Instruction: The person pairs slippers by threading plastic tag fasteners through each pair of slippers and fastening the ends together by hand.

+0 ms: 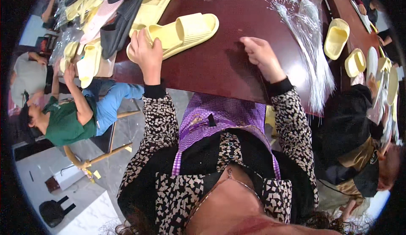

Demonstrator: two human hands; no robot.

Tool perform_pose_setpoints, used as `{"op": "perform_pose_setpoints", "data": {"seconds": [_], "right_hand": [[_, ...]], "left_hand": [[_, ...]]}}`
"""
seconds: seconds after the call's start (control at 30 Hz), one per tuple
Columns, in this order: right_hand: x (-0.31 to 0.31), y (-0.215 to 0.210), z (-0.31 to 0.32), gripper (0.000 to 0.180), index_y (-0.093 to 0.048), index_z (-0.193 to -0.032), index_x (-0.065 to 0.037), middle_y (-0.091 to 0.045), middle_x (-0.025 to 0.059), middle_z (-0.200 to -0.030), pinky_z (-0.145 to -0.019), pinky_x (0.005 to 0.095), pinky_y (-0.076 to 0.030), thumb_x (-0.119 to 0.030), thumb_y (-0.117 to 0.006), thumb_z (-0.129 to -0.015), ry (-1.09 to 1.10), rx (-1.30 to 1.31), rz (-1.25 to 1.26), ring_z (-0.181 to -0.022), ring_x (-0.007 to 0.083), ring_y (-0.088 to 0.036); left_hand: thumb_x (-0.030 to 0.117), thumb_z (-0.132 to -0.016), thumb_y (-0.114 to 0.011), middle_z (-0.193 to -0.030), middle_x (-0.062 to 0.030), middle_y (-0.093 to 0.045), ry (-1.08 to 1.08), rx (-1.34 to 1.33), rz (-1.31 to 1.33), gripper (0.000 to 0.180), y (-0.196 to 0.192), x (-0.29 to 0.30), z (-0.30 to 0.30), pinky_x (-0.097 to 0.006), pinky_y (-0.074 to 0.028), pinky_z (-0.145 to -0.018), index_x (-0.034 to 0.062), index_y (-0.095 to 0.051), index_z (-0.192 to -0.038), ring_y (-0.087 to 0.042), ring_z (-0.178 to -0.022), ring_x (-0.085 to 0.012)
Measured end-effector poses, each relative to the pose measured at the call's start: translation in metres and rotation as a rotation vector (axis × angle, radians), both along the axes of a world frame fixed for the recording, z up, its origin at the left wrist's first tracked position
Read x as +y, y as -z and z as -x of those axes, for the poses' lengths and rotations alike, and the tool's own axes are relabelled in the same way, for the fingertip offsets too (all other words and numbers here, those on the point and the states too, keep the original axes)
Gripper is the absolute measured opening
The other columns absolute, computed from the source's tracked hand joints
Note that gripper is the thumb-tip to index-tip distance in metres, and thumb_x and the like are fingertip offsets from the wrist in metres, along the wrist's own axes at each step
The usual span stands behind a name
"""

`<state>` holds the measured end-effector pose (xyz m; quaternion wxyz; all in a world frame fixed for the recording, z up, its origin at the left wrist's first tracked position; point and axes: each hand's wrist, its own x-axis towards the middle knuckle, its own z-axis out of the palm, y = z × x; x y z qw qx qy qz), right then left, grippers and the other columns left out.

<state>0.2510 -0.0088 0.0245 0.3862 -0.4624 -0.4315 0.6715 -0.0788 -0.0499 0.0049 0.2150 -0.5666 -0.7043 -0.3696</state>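
Slides point(177, 34) of pale yellow moulded foam lie as a pair on the dark red tabletop point(237, 15), directly under and just beyond the left hand point(146, 53). Judged from the thick sole and smooth one-piece strap, each slide should be light, springy rather than rigid, and not fragile; the surface looks matte and should not slip under dry fingers. The strap arch and the heel rim appear the best places to take hold, since the sole edge is thick and would compress under a pinch

Left grip: the fingers are curled over the near end of the pair, pressing on the yellow foam, with the thumb side toward the person. Whether the fingers close fully round the sole edge cannot be told, as the back of the hand hides them

Right grip: the right hand point(262, 55) rests on the tabletop well to the right of the slides, fingers drawn loosely together into a soft fist. It appears to hold nothing, though a thin item inside it could not be seen

Further right of that grip lies a sheaf of clear plastic bags point(308, 44), fanned toward the tabletop edge. Beyond the left grip, away from the person, stands a heap of more yellow and dark grey slides point(122, 10). Other people sit at either side, one in a green shirt point(63, 125) to the left
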Motion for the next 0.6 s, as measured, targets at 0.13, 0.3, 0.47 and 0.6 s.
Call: {"op": "perform_pose_setpoints", "data": {"seconds": [0.13, 0.3, 0.47, 0.6], "right_hand": [[0.011, 0.009, 0.012, 0.021, -0.055, -0.092, -0.002, -0.040, -0.0070, -0.064, -0.039, 0.0187, -0.021, -0.023, -0.055, -0.095, -0.067, -0.021, 0.184, -0.045, 0.0018, -0.028], [0.018, 0.022, 0.002, 0.021, -0.054, -0.088, -0.004, -0.041, -0.0065, -0.064, -0.038, 0.0191, -0.022, -0.024, -0.056, -0.092, -0.011, 0.003, 0.164, -0.044, 0.0021, -0.029], [0.022, 0.016, -0.026, 0.022, -0.056, -0.089, -0.003, -0.043, -0.0066, -0.062, -0.038, 0.0196, -0.024, -0.024, -0.057, -0.090, 0.142, -0.144, -0.062, -0.043, 0.0026, -0.031], [0.035, -0.008, -0.092, 0.027, -0.060, -0.095, -0.001, -0.045, -0.0071, -0.058, -0.039, 0.0190, -0.026, -0.026, -0.058, -0.087, 0.181, -0.421, -0.153, -0.042, 0.0032, -0.034]], "left_hand": [[0.018, -0.074, -0.065, -0.128, -0.0194, -0.049, 0.084, -0.065, -0.045, 0.048, -0.006, 0.000, -0.033, -0.047, -0.032, -0.099, 0.0026, -0.056, -0.117, -0.047, -0.115, -0.0368], [0.016, -0.074, -0.063, -0.130, -0.0196, -0.048, 0.243, -0.105, -0.025, 0.045, -0.012, -0.002, -0.065, -0.047, -0.031, -0.100, 0.0018, -0.056, -0.117, -0.045, -0.119, -0.0366], [0.012, -0.072, -0.062, -0.128, -0.0190, -0.050, 0.272, -0.086, -0.014, 0.044, -0.015, 0.003, -0.061, -0.047, -0.031, -0.101, 0.0025, -0.057, -0.115, -0.046, -0.119, -0.0353], [0.010, -0.069, -0.061, -0.128, -0.0165, -0.051, 0.458, -0.061, 0.047, 0.044, -0.028, 0.013, -0.045, -0.047, -0.033, -0.101, 0.0045, -0.058, -0.113, -0.047, -0.119, -0.0337]]}}
